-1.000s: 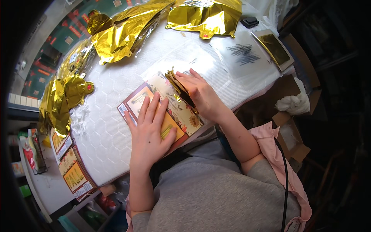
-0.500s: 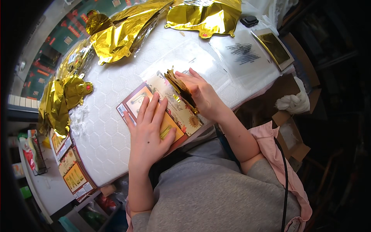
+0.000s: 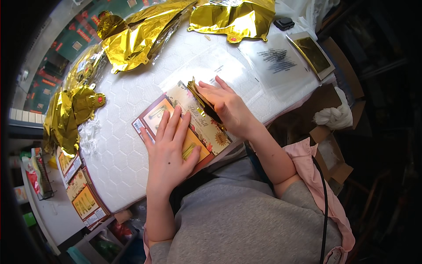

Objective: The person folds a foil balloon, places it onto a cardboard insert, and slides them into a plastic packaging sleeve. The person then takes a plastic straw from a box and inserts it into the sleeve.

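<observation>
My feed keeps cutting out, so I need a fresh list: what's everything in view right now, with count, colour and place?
printed card: one, orange and cream, near table edge, under the left hand
folded gold foil piece: one, gold and dark, on the card, under the right hand
gold foil balloons: several, crumpled, along the far and left table edges
clear plastic sleeves: two at least, far right of the table
packaged card sets: about three, orange, lower left shelf
white padded table cover: one
white cloth: one, in a cardboard box at right
left hand: flat on the card
right hand: pressing the foil piece
</observation>
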Demonstrator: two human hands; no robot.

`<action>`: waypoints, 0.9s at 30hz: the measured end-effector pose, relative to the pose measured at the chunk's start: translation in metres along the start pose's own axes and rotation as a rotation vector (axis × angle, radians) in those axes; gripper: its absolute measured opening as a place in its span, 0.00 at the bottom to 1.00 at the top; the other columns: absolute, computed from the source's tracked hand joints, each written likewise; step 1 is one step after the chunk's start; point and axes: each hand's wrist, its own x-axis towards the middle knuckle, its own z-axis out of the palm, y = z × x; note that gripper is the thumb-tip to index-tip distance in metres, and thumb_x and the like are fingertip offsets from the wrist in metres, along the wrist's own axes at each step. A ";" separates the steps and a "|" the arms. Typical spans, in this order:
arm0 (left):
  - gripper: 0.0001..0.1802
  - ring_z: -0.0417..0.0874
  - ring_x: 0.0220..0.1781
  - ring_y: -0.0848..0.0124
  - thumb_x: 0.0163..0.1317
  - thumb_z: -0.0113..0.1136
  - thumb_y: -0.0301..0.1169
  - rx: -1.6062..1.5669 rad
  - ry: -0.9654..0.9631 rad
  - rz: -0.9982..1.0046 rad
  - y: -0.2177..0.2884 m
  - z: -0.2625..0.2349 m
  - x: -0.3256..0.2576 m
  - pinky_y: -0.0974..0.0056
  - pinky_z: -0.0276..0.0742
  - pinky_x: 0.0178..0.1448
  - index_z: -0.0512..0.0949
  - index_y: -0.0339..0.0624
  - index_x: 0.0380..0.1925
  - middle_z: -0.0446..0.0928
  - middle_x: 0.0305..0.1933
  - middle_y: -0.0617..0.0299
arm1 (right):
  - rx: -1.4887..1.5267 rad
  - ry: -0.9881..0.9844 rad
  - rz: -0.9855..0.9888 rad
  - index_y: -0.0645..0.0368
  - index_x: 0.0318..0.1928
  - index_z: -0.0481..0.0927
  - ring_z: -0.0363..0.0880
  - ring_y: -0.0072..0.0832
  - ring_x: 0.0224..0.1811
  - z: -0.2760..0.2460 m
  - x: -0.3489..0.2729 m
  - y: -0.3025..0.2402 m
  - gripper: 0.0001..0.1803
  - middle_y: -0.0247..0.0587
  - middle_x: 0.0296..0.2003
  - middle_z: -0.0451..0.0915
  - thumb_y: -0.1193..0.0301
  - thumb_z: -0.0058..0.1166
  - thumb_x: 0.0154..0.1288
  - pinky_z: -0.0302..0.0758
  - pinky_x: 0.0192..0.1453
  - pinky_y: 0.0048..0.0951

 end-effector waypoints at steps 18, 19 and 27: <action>0.57 0.51 0.88 0.52 0.52 0.68 0.37 -0.406 0.302 0.042 -0.011 0.019 -0.002 0.23 0.24 0.81 0.53 0.50 0.83 0.43 0.89 0.45 | -0.516 -0.147 -0.090 0.83 0.73 0.60 0.53 0.61 0.83 0.045 -0.016 -0.033 0.63 0.77 0.75 0.59 0.26 0.36 0.70 0.44 0.87 0.50; 0.56 0.52 0.88 0.53 0.52 0.67 0.37 -0.285 0.177 0.031 -0.009 0.013 -0.001 0.23 0.24 0.81 0.54 0.50 0.83 0.46 0.88 0.48 | -0.533 -0.152 -0.086 0.84 0.73 0.60 0.53 0.62 0.83 0.045 -0.016 -0.034 0.63 0.77 0.75 0.59 0.26 0.36 0.70 0.44 0.87 0.50; 0.52 0.53 0.88 0.54 0.56 0.67 0.39 -0.123 0.051 0.005 -0.007 0.011 -0.001 0.27 0.22 0.82 0.58 0.44 0.81 0.58 0.85 0.53 | -0.241 -0.144 -0.071 0.75 0.76 0.62 0.54 0.58 0.83 0.029 -0.014 -0.031 0.45 0.69 0.76 0.61 0.43 0.37 0.81 0.44 0.87 0.52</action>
